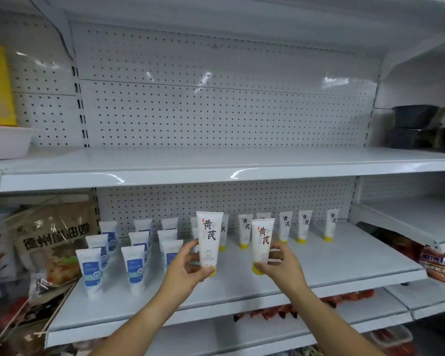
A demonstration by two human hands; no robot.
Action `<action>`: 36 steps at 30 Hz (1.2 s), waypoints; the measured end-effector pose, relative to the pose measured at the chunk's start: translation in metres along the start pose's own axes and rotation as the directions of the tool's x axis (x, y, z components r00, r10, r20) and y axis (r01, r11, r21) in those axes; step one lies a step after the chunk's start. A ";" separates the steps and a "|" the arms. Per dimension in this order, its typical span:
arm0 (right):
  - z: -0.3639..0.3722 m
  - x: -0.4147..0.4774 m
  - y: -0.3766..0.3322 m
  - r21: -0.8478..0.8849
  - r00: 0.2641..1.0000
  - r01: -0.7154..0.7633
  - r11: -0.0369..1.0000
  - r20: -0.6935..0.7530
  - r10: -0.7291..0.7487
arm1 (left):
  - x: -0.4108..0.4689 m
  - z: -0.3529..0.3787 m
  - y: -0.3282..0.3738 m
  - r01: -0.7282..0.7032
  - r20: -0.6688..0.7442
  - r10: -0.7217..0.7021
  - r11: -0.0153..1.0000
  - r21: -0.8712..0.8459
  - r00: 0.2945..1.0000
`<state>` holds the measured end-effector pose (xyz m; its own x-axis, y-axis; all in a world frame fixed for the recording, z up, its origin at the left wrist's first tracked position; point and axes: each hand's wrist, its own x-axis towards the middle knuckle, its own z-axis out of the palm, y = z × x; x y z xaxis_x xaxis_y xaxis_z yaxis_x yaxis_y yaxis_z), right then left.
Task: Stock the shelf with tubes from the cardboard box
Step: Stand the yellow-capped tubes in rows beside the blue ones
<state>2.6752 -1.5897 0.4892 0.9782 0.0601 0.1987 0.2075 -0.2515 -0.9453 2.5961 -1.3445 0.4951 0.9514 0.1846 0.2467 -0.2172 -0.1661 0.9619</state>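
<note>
The white pegboard back of the shelving fills most of my view, with an upper shelf running across it and, below that, the shelf I am stocking. On its left half the blue-labelled tubes stand cap down in rows. Along the back on the right runs a row of yellow-capped tubes, also upright on their caps. A brown printed bag sits off the shelf's left end. My left hand is curled round the lower part of the first tube, thumb at its yellow cap, holding it upright over the middle of the shelf. My right hand pinches the second tube near its cap, just beside the first and not touching it.
</note>
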 end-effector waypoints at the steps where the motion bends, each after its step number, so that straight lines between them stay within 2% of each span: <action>1: -0.006 0.008 0.005 0.001 1.000 0.002 1.000 0.020 -0.002 | 0.002 0.009 -0.001 0.006 -0.026 -0.006 1.000 -0.006 1.000; 9: -0.039 0.061 0.046 -0.020 0.987 0.005 1.000 0.160 -0.002 | 0.008 0.074 -0.008 0.058 -0.202 -0.064 0.998 -0.036 0.977; 16: -0.019 0.086 0.060 -0.024 0.965 0.010 1.000 0.261 -0.003 | 0.000 0.083 -0.009 0.074 -0.281 -0.069 0.997 0.005 0.957; 24: 0.031 0.110 0.067 -0.055 0.948 0.016 0.998 0.318 0.003 | 0.005 0.072 -0.022 0.101 -0.306 -0.100 0.995 -0.010 0.947; 36: 0.093 0.152 0.081 -0.110 0.960 -0.036 0.993 0.271 0.065 | 0.015 0.040 -0.048 0.119 -0.272 -0.135 0.990 -0.072 0.953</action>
<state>2.8400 -1.5107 0.4186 0.9511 0.3033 0.0590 0.1712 -0.3584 -0.9177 2.6297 -1.3725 0.4476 0.8763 0.4616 0.1377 -0.1171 -0.0731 0.9904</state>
